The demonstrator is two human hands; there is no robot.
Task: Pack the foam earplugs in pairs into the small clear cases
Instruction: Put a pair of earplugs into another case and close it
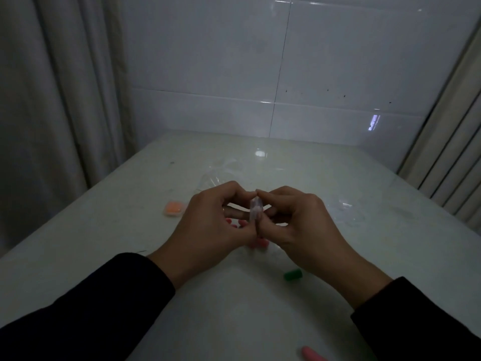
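Case (255, 210) edge-on above bench (338, 162), pinched between left hand (208, 225) and right hand (299, 227), both grips closed on rims. Likely light, stiff, slick; best held by edges. Green plug (292, 274) loose nearby.

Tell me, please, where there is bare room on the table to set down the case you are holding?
Bare table lies left of the orange case, and near you between the sleeves. It is crowded under both hands, where pink plugs lie, and by the green plug.
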